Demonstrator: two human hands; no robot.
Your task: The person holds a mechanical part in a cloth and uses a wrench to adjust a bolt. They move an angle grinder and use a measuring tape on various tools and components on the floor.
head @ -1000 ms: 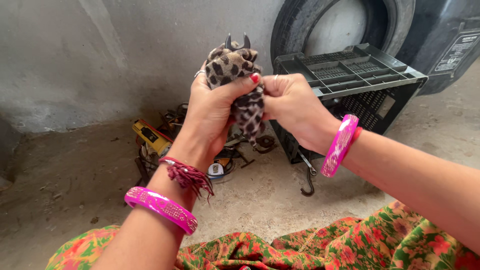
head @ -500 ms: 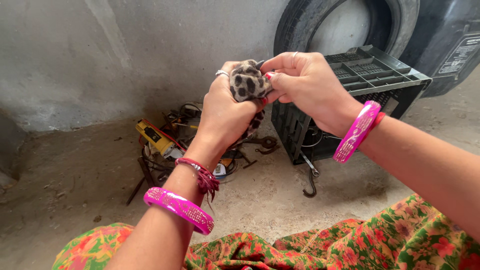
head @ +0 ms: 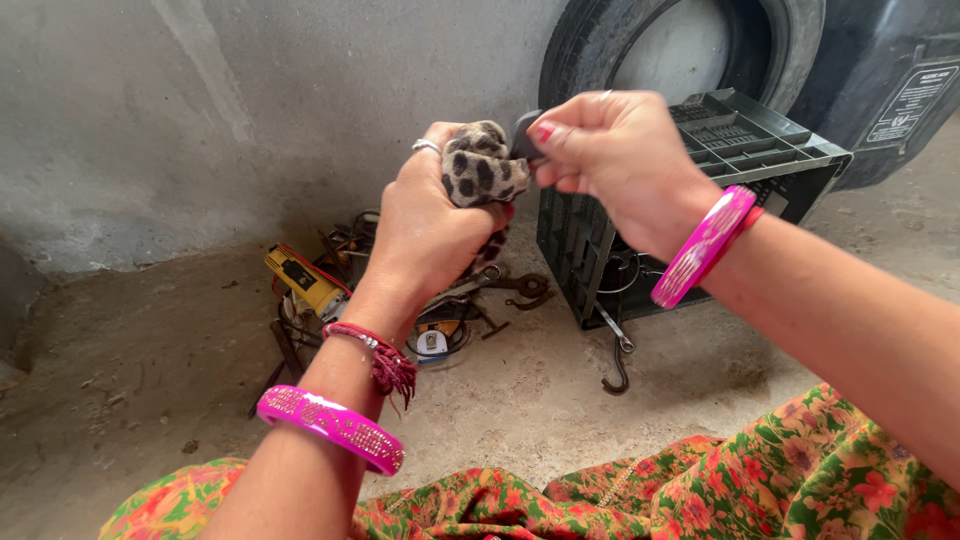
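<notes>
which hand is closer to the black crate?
Right. The right hand is raised directly in front of the black crate, pinching a small dark object. The left hand is further left, above the tool pile, gripping the spotted cloth.

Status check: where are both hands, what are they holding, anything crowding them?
Left hand clenched on spotted cloth. Right hand pinching small dark part against the cloth. Both held above tool pile; dark crate close behind, not touching.
</notes>
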